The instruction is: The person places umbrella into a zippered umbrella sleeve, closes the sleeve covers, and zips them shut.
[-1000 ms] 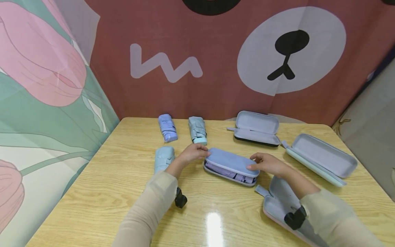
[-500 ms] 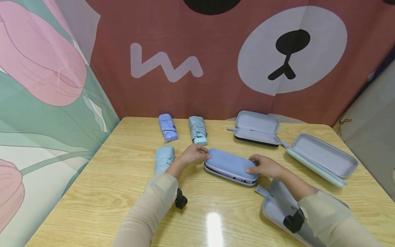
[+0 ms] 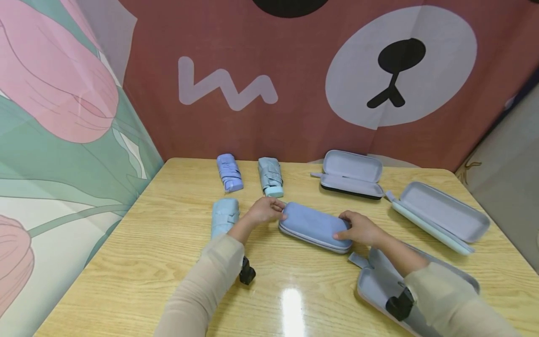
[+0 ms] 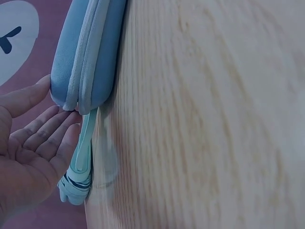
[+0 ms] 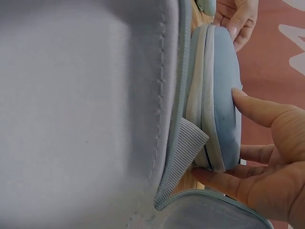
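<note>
Both hands on the closed blue case mid-tabletop: left hand has straight fingers touching its end, right hand curls round the other end

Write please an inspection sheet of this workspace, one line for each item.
Surface: wooden table, glossy, with a light reflection.
Job's things: blue case, lid down, lying flat.
Clutter: three folded umbrellas; three open cases.
Grippers: left hand touches the blue case's left end with straight fingers; right hand grips its right end.
Cables: nothing seen.
Surroundings: bear-print cloth behind, tulip-print cloth at left.
</note>
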Tool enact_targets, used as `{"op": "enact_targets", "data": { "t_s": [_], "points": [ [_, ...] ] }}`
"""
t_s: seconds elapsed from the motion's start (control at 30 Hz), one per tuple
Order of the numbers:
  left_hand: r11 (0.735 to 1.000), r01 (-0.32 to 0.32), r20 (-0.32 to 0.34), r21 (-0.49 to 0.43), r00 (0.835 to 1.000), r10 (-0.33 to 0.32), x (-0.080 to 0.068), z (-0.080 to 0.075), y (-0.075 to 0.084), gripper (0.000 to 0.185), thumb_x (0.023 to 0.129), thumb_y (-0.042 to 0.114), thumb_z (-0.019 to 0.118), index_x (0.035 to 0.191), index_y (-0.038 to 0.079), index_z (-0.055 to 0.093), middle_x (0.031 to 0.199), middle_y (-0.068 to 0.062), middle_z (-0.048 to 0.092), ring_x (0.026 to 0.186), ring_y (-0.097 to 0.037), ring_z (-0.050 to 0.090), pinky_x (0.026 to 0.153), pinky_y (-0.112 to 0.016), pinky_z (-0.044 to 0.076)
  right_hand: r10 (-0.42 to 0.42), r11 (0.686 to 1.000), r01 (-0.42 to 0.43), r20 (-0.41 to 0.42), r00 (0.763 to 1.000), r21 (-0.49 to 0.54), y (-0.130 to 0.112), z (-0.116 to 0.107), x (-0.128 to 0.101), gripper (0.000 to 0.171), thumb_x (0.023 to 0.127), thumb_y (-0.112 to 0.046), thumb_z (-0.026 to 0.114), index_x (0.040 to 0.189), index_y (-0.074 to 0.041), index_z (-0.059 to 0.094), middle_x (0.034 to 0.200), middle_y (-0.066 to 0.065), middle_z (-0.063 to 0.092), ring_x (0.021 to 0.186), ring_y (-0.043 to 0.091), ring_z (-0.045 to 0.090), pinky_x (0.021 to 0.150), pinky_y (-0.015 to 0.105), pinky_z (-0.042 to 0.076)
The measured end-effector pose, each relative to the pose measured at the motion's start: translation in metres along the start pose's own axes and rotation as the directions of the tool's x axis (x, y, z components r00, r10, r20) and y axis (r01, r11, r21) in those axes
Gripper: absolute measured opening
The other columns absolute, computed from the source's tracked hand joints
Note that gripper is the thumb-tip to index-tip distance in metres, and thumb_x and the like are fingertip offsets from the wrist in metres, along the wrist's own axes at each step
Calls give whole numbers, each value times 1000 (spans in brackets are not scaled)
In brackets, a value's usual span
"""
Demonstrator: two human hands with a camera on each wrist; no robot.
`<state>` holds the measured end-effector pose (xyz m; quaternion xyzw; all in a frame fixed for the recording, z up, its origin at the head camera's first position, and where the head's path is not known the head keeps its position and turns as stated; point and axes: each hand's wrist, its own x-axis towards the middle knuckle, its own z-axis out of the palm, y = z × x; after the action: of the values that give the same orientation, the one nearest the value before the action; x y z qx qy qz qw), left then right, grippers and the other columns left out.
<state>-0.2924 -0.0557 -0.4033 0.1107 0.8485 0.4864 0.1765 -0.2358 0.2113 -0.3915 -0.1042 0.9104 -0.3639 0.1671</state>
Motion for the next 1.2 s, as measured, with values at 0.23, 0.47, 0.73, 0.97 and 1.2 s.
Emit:
{"op": "enact_targets", "data": {
  "t_s": [0.23,0.47,0.73,0.97,1.2],
  "points": [
    [999,-2,-11,53,1000,3,-1,2,1,31,75,9,67,104,3,59,95,-8,59,84,-18,55,68,-27,45,-18,999,17,-43,999,-32,-5,5,-1,64,72,-30,69,113,12,42,110,25,47,102,38,43,81,45,38],
    [996,-10,1,93,1000,10,1,6,6,44,76,9,66,116,1,51,109,-12,54,98,-22,51,76,-29,44,20,999,-23,-79,997,-34,-3,8,0,62,71,-28,70,112,10,43,111,24,46,103,37,43,81,45,38],
    [981,-96,54,166,995,88,6,7,9,40,81,13,59,118,-1,50,113,-14,53,105,-24,47,82,-32,40,-18,999,15,-72,997,-50,-4,11,2,64,71,-25,71,118,10,42,117,28,43,109,41,38,86,48,34],
    [962,-144,138,232,984,114,10,8,9,24,87,17,52,106,4,59,100,-5,58,93,-17,52,74,-28,42,-51,998,49,-46,998,-41,-5,13,5,63,70,-22,71,119,7,44,121,26,41,113,41,34,89,49,30],
    [926,-218,248,306,958,144,17,14,9,21,87,16,51,102,8,63,99,-1,60,91,-13,53,74,-24,42,-67,997,66,-3,998,-47,-6,11,6,61,69,-18,70,121,3,45,125,26,37,115,42,30,90,50,29]
  ]
}}
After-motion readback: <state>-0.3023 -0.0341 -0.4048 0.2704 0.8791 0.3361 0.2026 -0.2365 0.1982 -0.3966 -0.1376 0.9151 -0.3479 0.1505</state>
